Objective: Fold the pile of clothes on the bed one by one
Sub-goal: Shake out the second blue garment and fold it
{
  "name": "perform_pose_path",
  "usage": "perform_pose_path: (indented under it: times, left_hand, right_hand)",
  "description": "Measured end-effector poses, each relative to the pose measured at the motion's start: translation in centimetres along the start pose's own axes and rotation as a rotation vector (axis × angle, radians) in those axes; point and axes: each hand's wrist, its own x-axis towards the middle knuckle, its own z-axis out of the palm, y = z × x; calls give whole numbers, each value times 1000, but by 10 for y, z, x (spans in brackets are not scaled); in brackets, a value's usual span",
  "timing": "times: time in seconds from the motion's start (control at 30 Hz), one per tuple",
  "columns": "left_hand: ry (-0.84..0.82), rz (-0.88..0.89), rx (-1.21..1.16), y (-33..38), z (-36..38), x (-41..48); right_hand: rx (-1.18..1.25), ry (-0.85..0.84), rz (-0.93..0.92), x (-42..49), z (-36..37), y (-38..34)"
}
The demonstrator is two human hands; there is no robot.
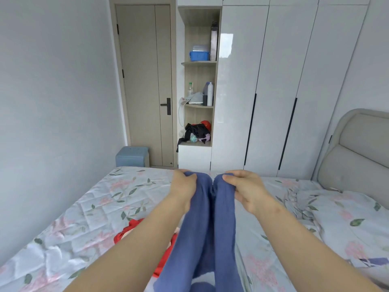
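A blue garment (202, 228) hangs lifted above the bed (84, 207), held up by its top edge in two bunched gathers that drop side by side toward the near edge of the view. The left hand (185, 189) grips the left gather, fingers curled over the cloth; the right hand (244, 190) grips the right gather the same way, thumb pressed along the fabric. The two hands are close together, with only a narrow fold of cloth between them. Under the left forearm, a red garment (126, 232) lies on the bed's floral quilt, partly hidden by the arm and the blue cloth. At the right, a padded headboard (355, 148) rises at the bed's end. Beyond the far side of the bed stand a blue stool (132, 156), a closed door (145, 85), open shelves (199, 81) with a blue box and bottles, and white wardrobe doors (273, 81).
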Motion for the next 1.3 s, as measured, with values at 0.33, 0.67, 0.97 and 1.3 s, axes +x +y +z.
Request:
perform_pose_path:
  times: [0.33,0.67,0.97,1.3]
  left_hand:
    - [-179,107,17,2,-3,-24]
    - [-351,71,-295,11,-27,-22]
    - [-439,277,-22,12,-39,-24]
    - [-500,230,67,8,-42,-26]
  right_hand:
    - [2,-232,66,-12,4,-3]
    - [-623,-298,-227,-6,-5,3]
    - [-662,-339,-380,-9,-4,-2]
    - [-600,-367,-447,-8,-2,0]
